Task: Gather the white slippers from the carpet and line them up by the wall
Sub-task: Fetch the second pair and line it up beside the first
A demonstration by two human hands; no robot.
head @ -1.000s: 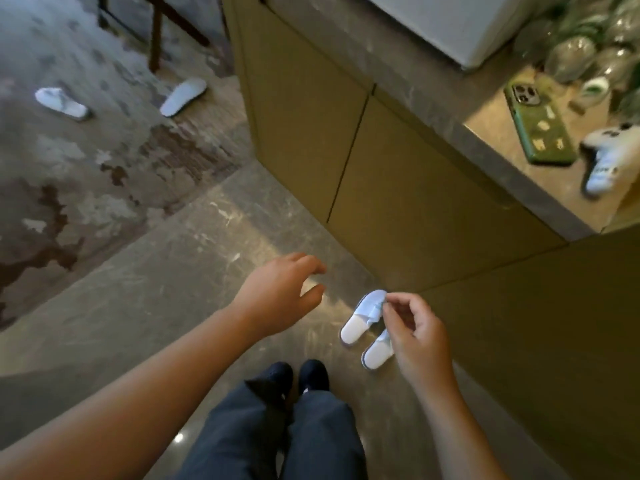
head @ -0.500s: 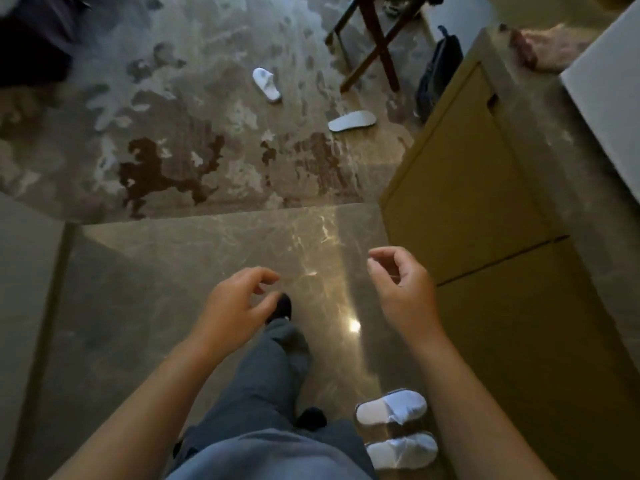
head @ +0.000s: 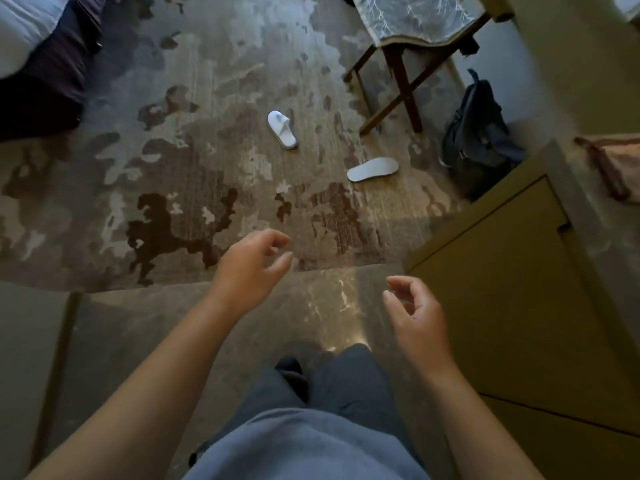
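While both hands hang empty over the stone floor, left hand (head: pixel 251 263) and right hand (head: pixel 417 315) loosely curled, one white slipper (head: pixel 282 129) sits upright on the carpet (head: pixel 104 188), another (head: pixel 372 169) sole-up nearby.

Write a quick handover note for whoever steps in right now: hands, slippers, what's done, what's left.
Left hand and right hand: both empty, fingers loosely curled, raised over the floor.
Two white slippers on the carpet: upright slipper mid-carpet, upturned slipper sole up, near the bag.
Done: no lined-up slippers in view.
Left: collect both, line them up by the wall.
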